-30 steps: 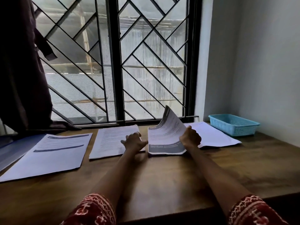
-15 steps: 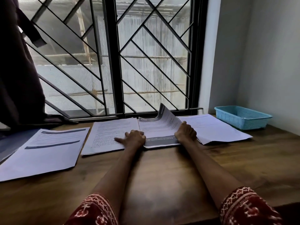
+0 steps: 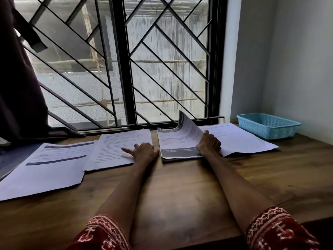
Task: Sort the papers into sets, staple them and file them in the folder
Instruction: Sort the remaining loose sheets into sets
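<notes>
A brown wooden table (image 3: 180, 195) stands against a big window (image 3: 126, 69) with black slanted bars. A dark curtain (image 3: 18, 78) hangs on the left. A white wall (image 3: 297, 60) is on the right.

Four lots of paper lie in a row near the window. The left hand (image 3: 144, 153) rests on the second pile (image 3: 117, 150), with one finger pointing out and the others curled a little. The right hand (image 3: 209, 145) holds the top sheet (image 3: 185, 130) of the third pile (image 3: 180, 152) by its right edge and bends it up. A first pile (image 3: 50, 168) lies far left, on top of a blue folder (image 3: 9, 159). A fourth pile (image 3: 239, 139) lies right, near a blue basket (image 3: 268, 125) in the corner.
</notes>
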{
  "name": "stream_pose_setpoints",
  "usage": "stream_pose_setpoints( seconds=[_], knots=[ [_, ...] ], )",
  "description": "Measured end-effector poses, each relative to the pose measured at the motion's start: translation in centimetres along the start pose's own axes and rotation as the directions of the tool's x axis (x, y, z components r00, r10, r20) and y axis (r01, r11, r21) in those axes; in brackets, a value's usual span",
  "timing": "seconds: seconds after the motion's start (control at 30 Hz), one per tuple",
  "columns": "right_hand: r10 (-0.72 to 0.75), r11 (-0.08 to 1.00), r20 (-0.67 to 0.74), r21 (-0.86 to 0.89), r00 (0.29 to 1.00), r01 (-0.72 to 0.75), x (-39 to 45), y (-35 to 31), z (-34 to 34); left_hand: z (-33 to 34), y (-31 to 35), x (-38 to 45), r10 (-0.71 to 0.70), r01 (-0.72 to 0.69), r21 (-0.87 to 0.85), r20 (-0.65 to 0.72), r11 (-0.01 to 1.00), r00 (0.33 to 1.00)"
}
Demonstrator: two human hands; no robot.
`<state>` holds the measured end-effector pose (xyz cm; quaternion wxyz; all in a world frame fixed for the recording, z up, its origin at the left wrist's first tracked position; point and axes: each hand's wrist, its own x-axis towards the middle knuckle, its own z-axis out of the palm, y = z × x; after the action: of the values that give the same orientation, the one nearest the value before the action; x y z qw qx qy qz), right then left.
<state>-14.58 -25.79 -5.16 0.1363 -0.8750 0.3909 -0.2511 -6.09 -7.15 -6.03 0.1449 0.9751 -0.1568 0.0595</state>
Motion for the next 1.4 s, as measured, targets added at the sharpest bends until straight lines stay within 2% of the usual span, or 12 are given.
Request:
stream_pose_setpoints(
  seconds=[0.2, 0.43, 0.53, 0.63, 0.73, 0.83, 0.97, 1.1, 1.17, 1.23, 1.3, 1.4],
  knots=[
    [-0.053, 0.998, 0.048, 0.035, 0.997, 0.052, -0.3, -0.7, 0.5, 0.2, -0.5, 0.3, -0.011, 0.01, -0.012, -0.067, 1.0, 0.998],
    [-0.162, 0.987, 0.08, -0.001, 0.984, 0.162, -0.5, -0.6, 0.8, 0.0, -0.9, 0.3, -0.019, -0.006, -0.228, -0.107, 0.974, 0.994],
    [-0.202, 0.976, -0.042, -0.087, 0.978, 0.198, -0.3, -0.5, 0.7, -0.7, -0.6, -0.3, -0.055, 0.003, -0.284, -0.173, 0.959, 0.983],
    [-0.229, 0.973, -0.214, -0.031, 0.95, 0.228, 0.3, -0.2, 0.1, -1.0, 0.1, -0.6, -0.084, -0.025, -0.381, -0.268, 0.924, 0.96],
    [-0.243, 0.962, -0.315, 0.04, 0.918, 0.269, 1.0, 0.4, -0.6, -0.5, 1.9, -0.7, -0.057, -0.09, -0.472, -0.289, 0.877, 0.956],
    [-0.254, 0.952, -0.342, 0.075, 0.905, 0.296, 1.9, 2.3, -1.0, 0.4, 5.4, -0.9, -0.026, -0.127, -0.571, -0.253, 0.811, 0.967],
    [-0.195, 0.971, -0.323, 0.068, 0.926, 0.228, 3.7, 6.7, -2.0, 1.6, 11.6, -1.8, 0.086, -0.195, -0.638, -0.198, 0.745, 0.976],
    [-0.069, 0.99, -0.251, 0.102, 0.965, 0.097, 5.3, 10.3, -2.7, 1.4, 16.2, -2.4, 0.169, -0.203, -0.586, -0.113, 0.784, 0.979],
    [-0.028, 0.992, -0.214, 0.113, 0.976, 0.054, 5.7, 11.3, -2.8, 1.5, 17.6, -2.8, 0.286, -0.249, -0.47, 0.007, 0.847, 0.958],
    [-0.009, 0.993, -0.185, 0.113, 0.983, 0.03, 5.8, 11.7, -2.8, 1.8, 18.1, -3.4, 0.343, -0.303, -0.276, 0.108, 0.912, 0.933],
    [-0.013, 0.995, -0.168, 0.097, 0.986, 0.03, 5.8, 11.5, -2.7, 2.0, 17.5, -3.3, 0.337, -0.326, -0.105, 0.115, 0.94, 0.934],
    [-0.075, 0.991, -0.129, 0.096, 0.989, 0.088, 5.6, 10.7, -2.8, 1.9, 15.6, -2.6, 0.254, -0.252, -0.031, 0.166, 0.967, 0.953]
  ],
)
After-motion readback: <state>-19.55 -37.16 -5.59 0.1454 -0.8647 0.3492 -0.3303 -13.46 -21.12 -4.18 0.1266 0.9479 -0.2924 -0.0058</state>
